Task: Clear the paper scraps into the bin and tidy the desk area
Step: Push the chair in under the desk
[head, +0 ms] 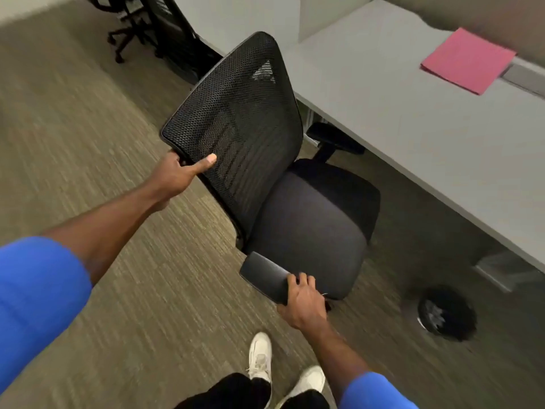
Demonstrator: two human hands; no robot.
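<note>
Blue sleeves frame the near edge of the view, and below them white shoes (290, 376) stand on the carpet (97, 119). Just ahead, the right hand (302, 302) is closed over the end of the near armrest (264, 276) of a black office chair (306, 228), fingers curled over its top. Further out, the left hand (180, 172) clamps the lower corner of the mesh backrest (236, 119), thumb pressed on the front face and the fingers hidden behind the frame.

The step in hand looks like rolling the chair in under the table (398, 113). To do it well, both hands should push evenly so the chair does not swivel, and the seat should be lined up square with the table edge; the far armrest (333, 137) already sits at that edge and may catch if it is not low enough to pass under.

To the right, well apart from the chair, a round black bin (446, 315) stands on the floor beside the table's leg, with pale scraps showing inside. No loose scraps show on the table or carpet, so the clearing seems largely done.

Grey and plain, the table carries only a pink folder (469, 60) near its far side. Striped grey-brown carpet covers the room, and another black chair (138, 25) stands at the far end.
</note>
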